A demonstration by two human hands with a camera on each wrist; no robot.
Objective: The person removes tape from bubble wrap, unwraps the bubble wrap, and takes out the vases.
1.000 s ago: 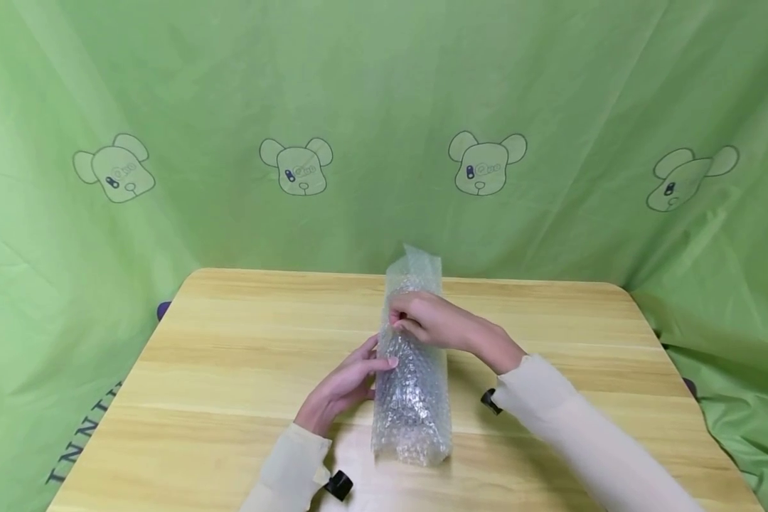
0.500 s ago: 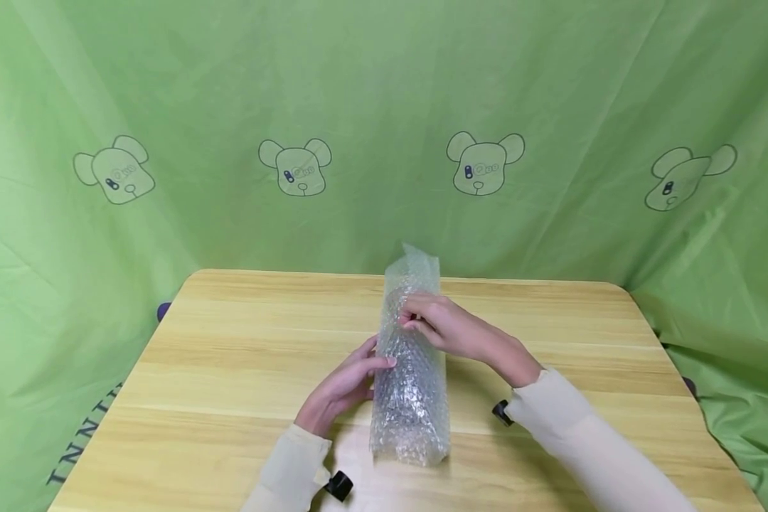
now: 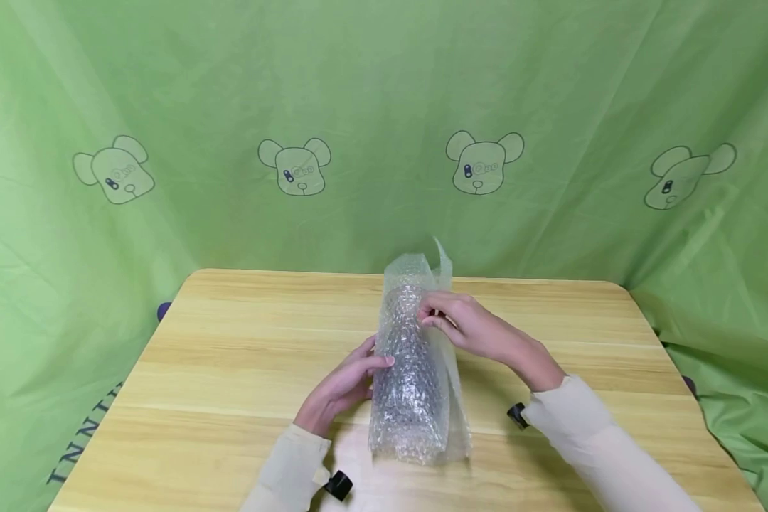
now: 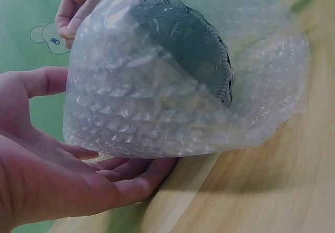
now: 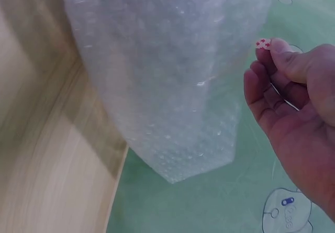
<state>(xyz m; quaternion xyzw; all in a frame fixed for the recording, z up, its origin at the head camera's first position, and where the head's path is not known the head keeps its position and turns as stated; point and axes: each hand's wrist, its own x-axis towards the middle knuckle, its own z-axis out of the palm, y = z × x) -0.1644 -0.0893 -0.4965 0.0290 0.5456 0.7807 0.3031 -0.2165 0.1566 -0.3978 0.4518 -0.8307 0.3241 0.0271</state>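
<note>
A bubble-wrapped bundle lies lengthwise on the table. Through the wrap's near end, a round dark glass base with a ridged rim shows in the left wrist view. My left hand holds the bundle's left side, thumb on top and the other fingers low against it. Above the bundle, my right hand pinches a small white piece of tape with red marks between thumb and forefinger, beside the wrap's edge. A loose flap of bubble wrap stands off on the right side.
The wood-grain table has rounded far corners. Behind it and at both sides hangs a green curtain printed with bear heads. Each wrist carries a small black camera.
My right hand has moved to the right, and the wrap's loose flap has come away from the bundle to that side. My left hand has stayed in place.
</note>
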